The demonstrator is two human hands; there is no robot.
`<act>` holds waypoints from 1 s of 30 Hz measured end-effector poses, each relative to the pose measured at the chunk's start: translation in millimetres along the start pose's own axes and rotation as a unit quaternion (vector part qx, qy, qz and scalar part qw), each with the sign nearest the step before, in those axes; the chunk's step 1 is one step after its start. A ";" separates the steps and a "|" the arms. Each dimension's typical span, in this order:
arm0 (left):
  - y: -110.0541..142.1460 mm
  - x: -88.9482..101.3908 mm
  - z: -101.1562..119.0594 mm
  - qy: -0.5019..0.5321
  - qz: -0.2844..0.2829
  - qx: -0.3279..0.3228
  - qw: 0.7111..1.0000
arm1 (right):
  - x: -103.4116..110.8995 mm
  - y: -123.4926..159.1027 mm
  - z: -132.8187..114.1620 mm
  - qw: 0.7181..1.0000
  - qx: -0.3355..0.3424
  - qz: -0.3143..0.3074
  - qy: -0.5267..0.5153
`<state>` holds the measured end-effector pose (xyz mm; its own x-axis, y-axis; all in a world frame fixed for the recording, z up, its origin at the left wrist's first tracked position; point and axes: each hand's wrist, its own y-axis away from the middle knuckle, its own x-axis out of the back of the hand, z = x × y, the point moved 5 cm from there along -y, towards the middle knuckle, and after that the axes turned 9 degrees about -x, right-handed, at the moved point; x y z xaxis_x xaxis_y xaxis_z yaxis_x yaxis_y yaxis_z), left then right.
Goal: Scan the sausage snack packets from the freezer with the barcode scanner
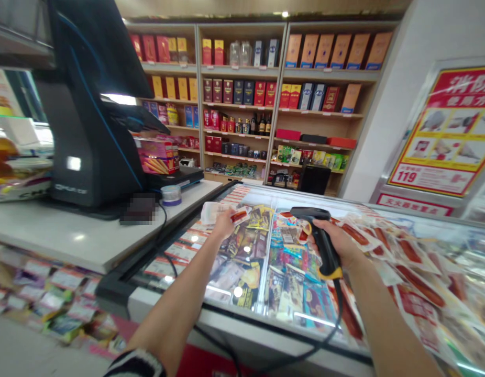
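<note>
My left hand (pixel 225 225) is closed on a vacuum-packed sausage (pixel 239 215), held over the left part of a glass-topped freezer (pixel 266 314). A whitish wrapper (pixel 211 212) shows beside that hand; I cannot tell whether it belongs to the same pack. In my right hand (pixel 340 243) is a black and yellow barcode scanner (pixel 327 246), gripped by its handle, its head to the upper left. From the handle a black cable hangs down across the freezer's front edge. Packed sausages (pixel 409 251) lie piled on the glass just right of this hand.
To the left, a white counter (pixel 69 235) carries a black checkout terminal (pixel 93 131), a colourful box (pixel 158 154) and a roll of tape (pixel 171 195). Shelves (pixel 242 73) of boxed goods stand behind the freezer. A red and yellow poster (pixel 442 131) hangs on the right wall.
</note>
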<state>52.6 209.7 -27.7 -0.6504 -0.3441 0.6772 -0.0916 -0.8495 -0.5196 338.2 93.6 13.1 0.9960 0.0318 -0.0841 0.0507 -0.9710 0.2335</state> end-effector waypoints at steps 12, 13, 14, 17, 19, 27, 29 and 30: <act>10.0 -8.3 48.7 -0.157 -0.003 0.016 0.987 | 28.4 6.5 -14.3 0.990 0.034 0.099 0.089; 10.9 -19.3 61.1 -0.151 -0.026 0.006 0.988 | 27.2 6.6 -14.3 0.990 0.037 0.097 0.093; 12.0 -30.7 73.6 -0.146 -0.044 0.001 0.988 | 25.8 6.6 -14.4 0.990 0.042 0.093 0.094; 15.8 -66.1 108.8 -0.133 -0.077 -0.004 0.988 | 22.7 6.5 -14.3 0.990 0.052 0.086 0.096; 18.5 -88.1 126.8 -0.122 -0.098 0.000 0.988 | 22.0 6.5 -14.1 0.990 0.054 0.087 0.100; 6.6 -115.4 130.9 -0.014 -0.166 0.073 0.983 | 19.7 3.8 -13.1 0.992 0.063 0.060 0.088; 1.5 -110.4 119.4 0.015 -0.186 0.092 0.978 | 16.8 4.1 -12.9 0.995 0.054 0.046 0.075; 0.0 -106.1 112.5 0.029 -0.187 0.100 0.977 | 15.2 4.6 -13.0 0.996 0.051 0.043 0.067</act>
<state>206.4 201.2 -40.9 -0.6418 0.0235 0.7665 -0.1849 -0.9748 -0.1249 354.5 92.7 25.5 0.9977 -0.0270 0.0628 -0.0353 -0.9903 0.1344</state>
